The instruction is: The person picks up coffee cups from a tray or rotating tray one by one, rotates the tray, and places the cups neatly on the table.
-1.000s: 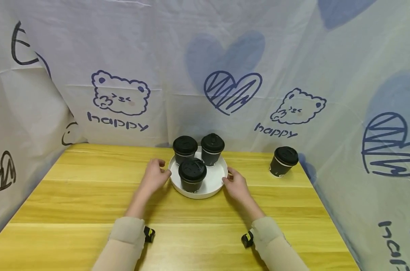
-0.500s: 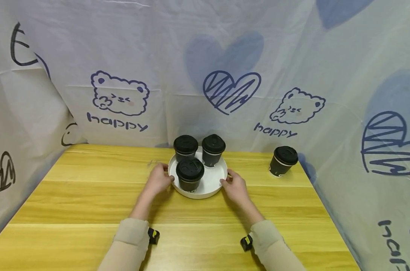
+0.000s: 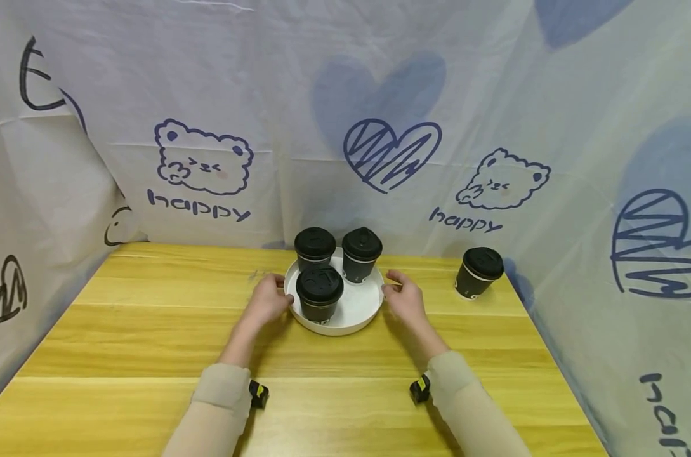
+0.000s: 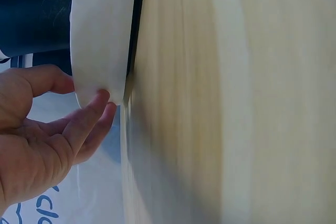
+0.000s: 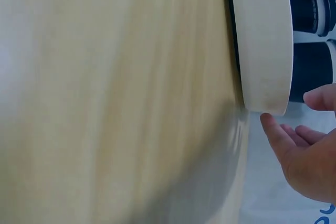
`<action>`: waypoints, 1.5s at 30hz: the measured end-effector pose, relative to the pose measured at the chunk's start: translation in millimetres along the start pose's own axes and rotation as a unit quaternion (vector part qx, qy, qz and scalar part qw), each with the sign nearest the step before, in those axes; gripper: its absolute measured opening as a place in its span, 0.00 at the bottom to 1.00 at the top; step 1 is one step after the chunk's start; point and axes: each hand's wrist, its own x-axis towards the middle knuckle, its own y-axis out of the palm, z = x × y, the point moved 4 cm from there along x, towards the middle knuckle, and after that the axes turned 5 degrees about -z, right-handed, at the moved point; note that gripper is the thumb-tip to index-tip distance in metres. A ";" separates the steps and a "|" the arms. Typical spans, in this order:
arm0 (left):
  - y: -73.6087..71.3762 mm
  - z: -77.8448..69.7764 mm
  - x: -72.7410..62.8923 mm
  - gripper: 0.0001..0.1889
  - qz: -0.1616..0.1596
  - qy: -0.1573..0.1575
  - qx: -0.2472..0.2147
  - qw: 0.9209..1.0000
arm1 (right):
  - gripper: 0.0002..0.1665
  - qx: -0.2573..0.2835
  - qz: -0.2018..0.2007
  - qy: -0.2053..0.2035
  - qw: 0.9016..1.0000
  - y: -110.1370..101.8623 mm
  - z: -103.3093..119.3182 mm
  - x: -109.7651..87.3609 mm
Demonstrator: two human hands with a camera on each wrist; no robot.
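A round white tray (image 3: 356, 313) sits on the wooden table, bearing three black lidded paper cups: a front cup (image 3: 319, 295), a back-left cup (image 3: 314, 247) and a back-right cup (image 3: 361, 257). At the tray's left edge, my left hand (image 3: 267, 301) pinches the rim. The left wrist view has its thumb at the rim's top and its fingertips (image 4: 102, 96) against the outer wall. By the right edge is my right hand (image 3: 405, 301), thumb and fingers spread. In the right wrist view its index fingertip (image 5: 266, 117) is at the wall; contact cannot be told.
Another black lidded cup (image 3: 478, 274) stands upright on the table (image 3: 322, 393) near its back right corner. A white printed cloth (image 3: 299, 127) hangs right behind the table's back edge and along both sides.
My left hand has moved right and taken hold of the tray's rim. The right hand, at the rim half a second ago, has eased off to the right. The front cup sits slightly further left.
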 end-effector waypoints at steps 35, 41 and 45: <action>-6.1 11.4 14.2 0.23 0.029 0.024 -0.025 0.999 | 0.24 -0.048 0.052 -0.038 0.997 6.1 -8.0 6.4; -7.2 7.0 5.5 0.24 0.048 0.013 -0.063 0.997 | 0.24 -0.048 0.052 -0.028 0.997 5.1 -7.0 1.6; -7.9 6.3 1.5 0.25 0.048 0.011 -0.058 0.997 | 0.24 -0.057 0.054 -0.023 0.997 4.6 -7.0 -2.6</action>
